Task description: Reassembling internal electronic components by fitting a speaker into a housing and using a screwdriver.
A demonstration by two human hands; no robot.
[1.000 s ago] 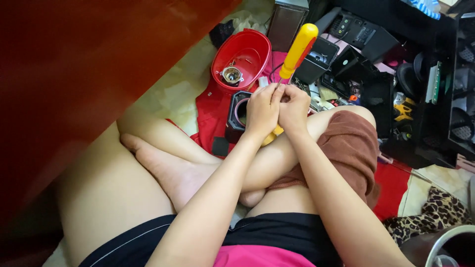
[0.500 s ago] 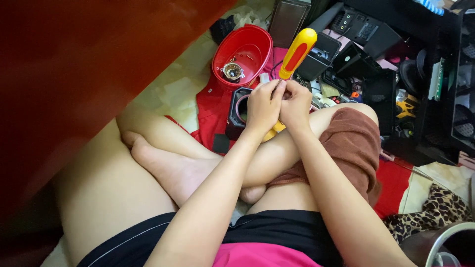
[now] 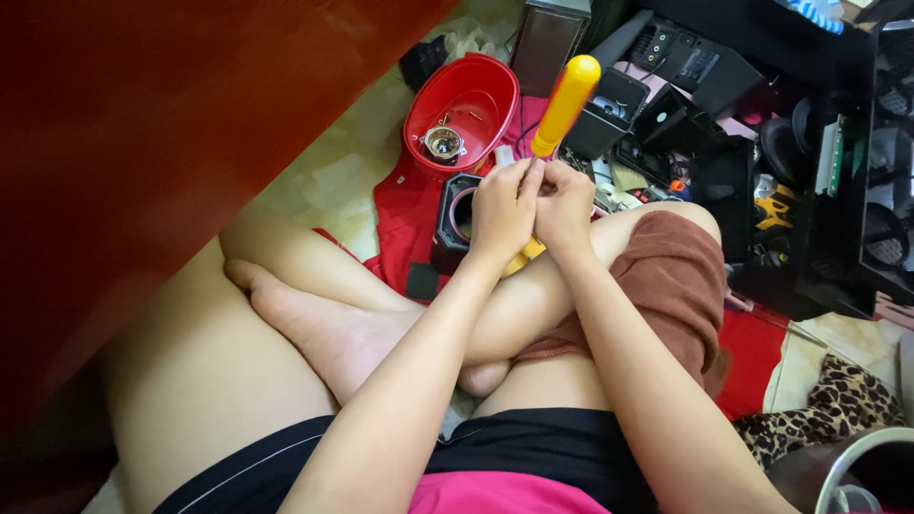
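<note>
Head view: my left hand point(image 3: 502, 211) and right hand point(image 3: 564, 205) press together above my knee, both clenched around a yellow screwdriver point(image 3: 566, 92), handle upward, seemingly to steady it. A red bowl point(image 3: 495, 90) lies just left of the screwdriver.

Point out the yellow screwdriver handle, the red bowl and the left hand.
yellow screwdriver handle point(image 3: 566, 103), head view, middle of the handle
red bowl point(image 3: 491, 84), head view, bare inner wall
left hand point(image 3: 502, 211), head view, back of the hand
</note>
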